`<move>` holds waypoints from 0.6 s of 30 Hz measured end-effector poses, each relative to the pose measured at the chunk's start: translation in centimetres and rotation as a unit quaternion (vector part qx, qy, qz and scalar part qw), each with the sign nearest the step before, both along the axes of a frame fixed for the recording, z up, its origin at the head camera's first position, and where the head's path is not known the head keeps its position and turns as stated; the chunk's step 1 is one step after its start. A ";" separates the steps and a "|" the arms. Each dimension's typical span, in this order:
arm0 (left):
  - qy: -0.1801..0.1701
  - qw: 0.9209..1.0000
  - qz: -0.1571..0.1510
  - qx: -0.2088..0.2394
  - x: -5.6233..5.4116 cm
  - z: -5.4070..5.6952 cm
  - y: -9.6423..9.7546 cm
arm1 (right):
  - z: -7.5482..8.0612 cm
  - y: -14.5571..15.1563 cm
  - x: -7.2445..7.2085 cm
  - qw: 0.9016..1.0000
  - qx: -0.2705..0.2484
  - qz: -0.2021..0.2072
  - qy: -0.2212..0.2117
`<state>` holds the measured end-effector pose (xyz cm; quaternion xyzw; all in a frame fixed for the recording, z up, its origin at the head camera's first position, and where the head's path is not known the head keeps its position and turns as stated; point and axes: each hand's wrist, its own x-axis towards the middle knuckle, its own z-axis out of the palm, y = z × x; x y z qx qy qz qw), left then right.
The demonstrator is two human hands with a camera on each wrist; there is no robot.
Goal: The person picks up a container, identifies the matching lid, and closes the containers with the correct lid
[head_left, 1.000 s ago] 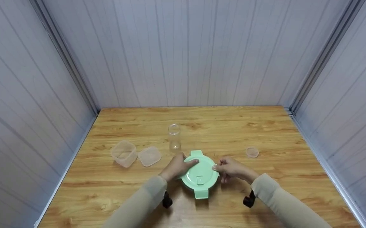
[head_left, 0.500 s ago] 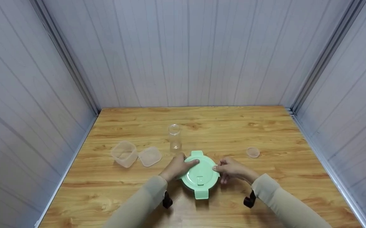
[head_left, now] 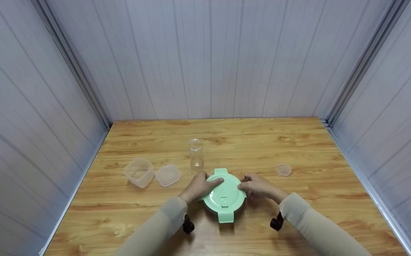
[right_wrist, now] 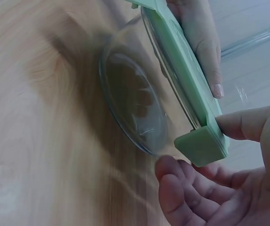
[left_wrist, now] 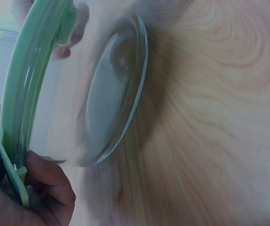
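Observation:
A round pale-green lid (head_left: 227,190) with side flaps sits on a clear glass container (right_wrist: 130,103), whose base is close over the table in the wrist views. My left hand (head_left: 197,186) grips the lid's left side, thumb lying on top. In the left wrist view a finger (left_wrist: 50,181) curls beneath the left flap (left_wrist: 13,181). My right hand (head_left: 260,186) pinches the lid's right edge, its thumb (right_wrist: 243,125) on the rim and a finger beneath the right flap (right_wrist: 201,147). The front and back flaps stick outward.
A frosted square box (head_left: 139,172) and a matching lid (head_left: 168,175) lie to the left. Behind the green lid stands a clear glass jar (head_left: 196,154). A small round clear lid (head_left: 283,170) lies to the right on the wooden table (head_left: 248,138).
My right hand has shifted slightly left and its fingers have moved at the lid's right edge. My left hand and the glass container have stayed in place.

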<state>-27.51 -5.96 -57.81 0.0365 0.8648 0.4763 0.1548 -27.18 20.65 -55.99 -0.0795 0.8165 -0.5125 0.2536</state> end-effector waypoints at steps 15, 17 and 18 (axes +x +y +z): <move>0.011 0.999 0.032 0.030 -0.2 -1.0 -0.1 | -1.1 -3.2 -0.5 0.991 0.044 -0.103 0.069; 0.007 0.999 0.037 0.034 -0.2 -0.9 -0.1 | -1.1 -3.5 -0.5 0.990 0.041 -0.113 0.068; 0.007 0.999 0.038 0.036 -0.3 -0.9 -0.2 | -1.2 -3.6 -0.6 0.990 0.037 -0.114 0.069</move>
